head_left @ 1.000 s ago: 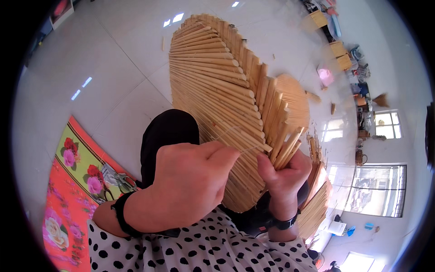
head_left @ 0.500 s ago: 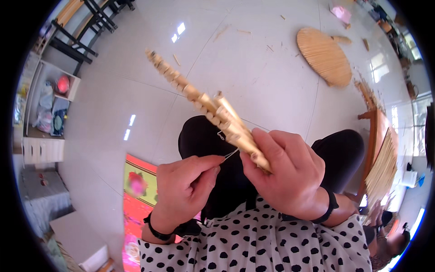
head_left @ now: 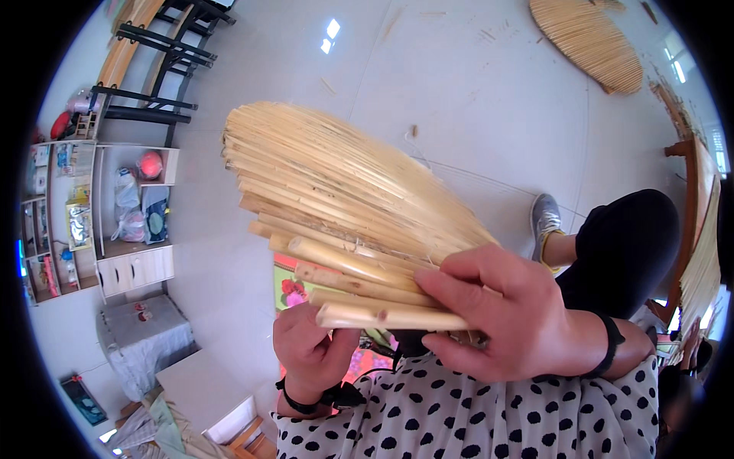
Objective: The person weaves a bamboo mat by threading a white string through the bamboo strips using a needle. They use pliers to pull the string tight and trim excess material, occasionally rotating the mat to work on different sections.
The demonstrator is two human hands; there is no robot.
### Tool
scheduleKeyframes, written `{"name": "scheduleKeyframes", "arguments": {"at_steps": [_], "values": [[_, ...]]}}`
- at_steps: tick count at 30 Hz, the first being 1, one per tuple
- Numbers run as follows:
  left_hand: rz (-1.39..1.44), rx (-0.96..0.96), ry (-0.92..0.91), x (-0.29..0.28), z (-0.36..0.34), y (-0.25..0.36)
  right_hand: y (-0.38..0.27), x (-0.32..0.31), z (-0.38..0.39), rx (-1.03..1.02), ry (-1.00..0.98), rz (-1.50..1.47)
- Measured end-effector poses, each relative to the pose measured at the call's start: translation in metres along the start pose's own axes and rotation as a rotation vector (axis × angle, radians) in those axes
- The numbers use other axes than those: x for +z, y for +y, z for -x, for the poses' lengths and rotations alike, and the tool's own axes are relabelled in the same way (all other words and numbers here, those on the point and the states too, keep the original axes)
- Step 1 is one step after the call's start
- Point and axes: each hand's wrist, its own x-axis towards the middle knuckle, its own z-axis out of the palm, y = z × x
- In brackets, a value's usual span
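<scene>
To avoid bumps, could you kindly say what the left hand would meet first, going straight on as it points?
The left hand would probably meet the lowest straw-coloured stalk, though depth is unclear.

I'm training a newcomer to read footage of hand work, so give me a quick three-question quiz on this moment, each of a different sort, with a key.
1. Multiple choice: which hand plainly grips the fan-shaped stalk piece near its right-hand end in the picture? A) left B) right
2. True or false: the second stalk piece lies on the floor, touched by neither hand.
3. Fill in: the person's white top is patterned with black ____.

Key:
1. B: the right hand has its fingers around that end.
2. True.
3. Dots.
</scene>
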Motion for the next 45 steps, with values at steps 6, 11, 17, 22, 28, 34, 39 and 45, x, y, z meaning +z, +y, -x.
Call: {"name": "scheduleKeyframes", "arguments": {"at_steps": [6, 11, 17, 22, 28, 34, 39, 45], "values": [[0.005, -0.217, 0.167, -0.003, 0.036, 0.003, 0.01, 0.011, 0.001, -0.316, 0.091, 0.089], [-0.021, -0.299, 0.177, -0.004, 0.055, 0.0, 0.015, 0.012, 0.002, -0.293, 0.044, -0.005], [-0.007, -0.389, 0.234, -0.003, 0.072, 0.006, 0.022, 0.02, 0.003, -0.231, -0.059, -0.223], [-0.01, -0.439, 0.265, -0.001, 0.082, 0.01, 0.024, 0.028, 0.004, -0.193, -0.097, -0.334], [0.0, -0.48, 0.295, 0.001, 0.092, 0.01, 0.023, 0.03, 0.0, -0.144, -0.197, -0.425], [0.019, -0.501, 0.328, 0.003, 0.101, 0.008, 0.022, 0.039, 0.0, -0.147, -0.236, -0.411], [0.031, -0.512, 0.354, 0.003, 0.106, 0.006, 0.01, 0.039, -0.005, 0.08, -0.325, -0.422], [0.042, -0.522, 0.37, 0.005, 0.111, 0.004, 0.01, 0.042, -0.009, 0.056, -0.362, -0.409]]}}
